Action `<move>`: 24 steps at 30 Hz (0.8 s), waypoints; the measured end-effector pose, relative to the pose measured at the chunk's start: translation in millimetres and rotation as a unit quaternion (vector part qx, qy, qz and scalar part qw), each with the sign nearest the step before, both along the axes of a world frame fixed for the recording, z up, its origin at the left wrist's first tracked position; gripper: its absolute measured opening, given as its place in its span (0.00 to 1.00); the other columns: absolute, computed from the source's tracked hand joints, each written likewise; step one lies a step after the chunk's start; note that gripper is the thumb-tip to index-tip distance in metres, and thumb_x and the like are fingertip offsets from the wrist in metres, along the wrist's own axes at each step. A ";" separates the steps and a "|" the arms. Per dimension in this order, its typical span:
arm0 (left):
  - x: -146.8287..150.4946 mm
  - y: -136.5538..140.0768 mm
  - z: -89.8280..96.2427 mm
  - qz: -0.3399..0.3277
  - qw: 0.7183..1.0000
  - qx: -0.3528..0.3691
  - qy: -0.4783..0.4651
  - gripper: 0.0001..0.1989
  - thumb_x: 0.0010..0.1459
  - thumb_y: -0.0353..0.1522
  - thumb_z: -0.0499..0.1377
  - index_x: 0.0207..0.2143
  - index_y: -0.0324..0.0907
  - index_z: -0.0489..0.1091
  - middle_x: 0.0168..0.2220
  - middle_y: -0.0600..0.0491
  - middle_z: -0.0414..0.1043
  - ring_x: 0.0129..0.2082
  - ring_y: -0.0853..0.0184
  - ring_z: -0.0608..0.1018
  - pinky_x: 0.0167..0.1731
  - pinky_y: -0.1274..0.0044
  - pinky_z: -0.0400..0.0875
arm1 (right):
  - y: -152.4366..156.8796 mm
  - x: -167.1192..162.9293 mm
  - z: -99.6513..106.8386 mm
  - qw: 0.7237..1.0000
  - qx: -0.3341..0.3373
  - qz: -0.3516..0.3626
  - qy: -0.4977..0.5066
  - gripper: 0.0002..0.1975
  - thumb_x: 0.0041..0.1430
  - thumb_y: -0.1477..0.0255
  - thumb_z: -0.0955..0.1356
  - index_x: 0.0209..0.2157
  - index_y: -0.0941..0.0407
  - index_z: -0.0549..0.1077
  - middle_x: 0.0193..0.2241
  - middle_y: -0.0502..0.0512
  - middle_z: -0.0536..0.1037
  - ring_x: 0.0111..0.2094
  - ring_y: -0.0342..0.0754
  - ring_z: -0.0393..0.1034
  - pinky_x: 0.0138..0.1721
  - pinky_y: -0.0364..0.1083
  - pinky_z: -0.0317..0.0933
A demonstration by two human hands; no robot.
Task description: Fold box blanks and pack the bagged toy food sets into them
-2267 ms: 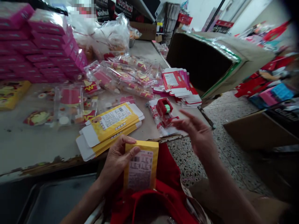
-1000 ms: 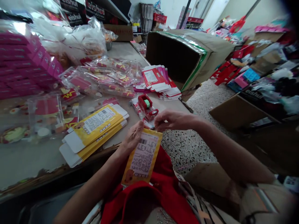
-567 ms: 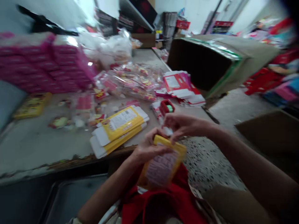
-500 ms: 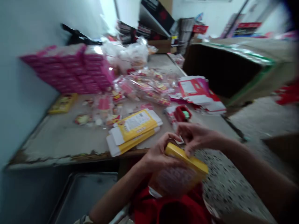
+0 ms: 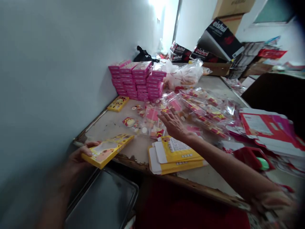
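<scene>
My left hand (image 5: 82,156) grips the near end of a yellow box (image 5: 109,149) with a picture on its top face; the box is over the table's front left edge. My right hand (image 5: 175,125) reaches across the table with fingers stretched out, above clear plastic packets (image 5: 152,114) holding pink and red pieces. Nothing shows in its fingers. Beneath my right forearm lie flat, unfolded yellow cartons (image 5: 176,156). Another yellow box (image 5: 118,103) lies by the wall on the left.
Pink boxes (image 5: 139,82) stand stacked by the wall. More filled plastic packets (image 5: 205,106) lie mid-table. At right are flat red and white cartons (image 5: 259,127) and a red tape dispenser (image 5: 252,158). A dark open carton (image 5: 269,92) stands beyond the right edge.
The yellow box has moved from both hands in front of me to my left hand at the left. My right hand has let go and reached over the packets. The view has turned left.
</scene>
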State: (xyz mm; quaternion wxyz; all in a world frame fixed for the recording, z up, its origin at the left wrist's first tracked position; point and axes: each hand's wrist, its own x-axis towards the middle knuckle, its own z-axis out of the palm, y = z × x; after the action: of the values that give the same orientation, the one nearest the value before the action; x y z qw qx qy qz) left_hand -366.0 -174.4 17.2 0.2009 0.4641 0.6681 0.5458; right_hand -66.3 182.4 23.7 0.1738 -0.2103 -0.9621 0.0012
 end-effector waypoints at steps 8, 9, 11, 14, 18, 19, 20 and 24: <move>-45.2 21.7 -18.1 0.144 0.943 -0.188 0.233 0.12 0.58 0.41 0.60 0.40 0.46 0.77 0.59 0.48 0.72 0.62 0.52 0.72 0.64 0.57 0.61 | 43.0 -83.7 -15.8 0.962 0.138 0.191 -0.141 0.34 0.65 0.83 0.60 0.71 0.56 0.56 0.68 0.70 0.62 0.66 0.65 0.56 0.62 0.61 0.50; -35.7 40.7 -17.5 0.161 0.933 -0.213 0.241 0.19 0.57 0.43 0.62 0.48 0.46 0.75 0.60 0.46 0.71 0.63 0.52 0.71 0.64 0.59 0.62 | 42.2 -88.0 -12.9 0.963 0.127 0.188 -0.147 0.31 0.66 0.82 0.59 0.70 0.58 0.59 0.65 0.72 0.67 0.62 0.64 0.60 0.58 0.59 0.54; -13.2 82.2 -21.2 0.140 0.912 -0.287 0.257 0.46 0.42 0.48 0.72 0.63 0.43 0.65 0.67 0.38 0.62 0.68 0.42 0.63 0.65 0.55 0.57 | 39.5 -90.9 -3.6 0.969 0.097 0.172 -0.150 0.25 0.65 0.80 0.60 0.63 0.62 0.68 0.54 0.72 0.75 0.53 0.62 0.66 0.51 0.56 0.58; 7.6 127.7 -31.3 0.120 0.893 -0.367 0.233 0.62 0.33 0.49 0.75 0.68 0.40 0.56 0.66 0.28 0.61 0.66 0.29 0.61 0.60 0.43 0.55 | 33.6 -80.0 20.2 0.980 0.068 0.137 -0.128 0.14 0.64 0.73 0.64 0.48 0.61 0.76 0.43 0.69 0.79 0.46 0.60 0.69 0.42 0.52 0.60; -7.3 124.2 -21.5 0.080 0.928 -0.337 0.137 0.66 0.32 0.48 0.74 0.71 0.38 0.51 0.66 0.30 0.62 0.64 0.36 0.67 0.61 0.50 0.62 | 17.2 -47.7 64.8 0.994 -0.096 0.046 -0.011 0.18 0.70 0.59 0.61 0.39 0.58 0.74 0.34 0.62 0.80 0.30 0.50 0.72 0.30 0.46 0.58; -12.6 114.7 -13.3 0.053 0.940 -0.317 0.113 0.65 0.33 0.50 0.73 0.71 0.40 0.51 0.67 0.33 0.61 0.65 0.40 0.68 0.62 0.55 0.64 | 11.3 -39.4 75.8 0.978 -0.206 0.029 0.028 0.20 0.71 0.57 0.59 0.38 0.58 0.73 0.29 0.59 0.80 0.25 0.47 0.70 0.26 0.45 0.57; -15.5 104.3 -3.7 0.021 0.953 -0.292 0.085 0.64 0.34 0.52 0.72 0.71 0.42 0.51 0.67 0.36 0.62 0.64 0.44 0.69 0.61 0.58 0.66 | 5.1 -31.7 85.9 0.942 -0.329 0.021 0.066 0.22 0.71 0.56 0.59 0.37 0.58 0.73 0.25 0.57 0.79 0.20 0.45 0.69 0.23 0.44 0.57; 6.6 77.8 31.2 -0.103 0.983 -0.131 -0.075 0.61 0.34 0.56 0.74 0.69 0.46 0.58 0.59 0.39 0.72 0.59 0.43 0.75 0.55 0.59 0.74 | -21.3 -9.0 115.0 0.760 -0.633 0.027 0.144 0.22 0.65 0.55 0.65 0.27 0.58 0.75 0.16 0.56 0.77 0.14 0.45 0.69 0.18 0.43 0.62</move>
State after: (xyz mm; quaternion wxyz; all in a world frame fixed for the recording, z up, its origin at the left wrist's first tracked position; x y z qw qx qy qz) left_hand -359.4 -96.7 48.3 0.3645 0.4579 0.6654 0.4634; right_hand -75.3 161.1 138.7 0.1374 -0.2440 -0.7110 0.6450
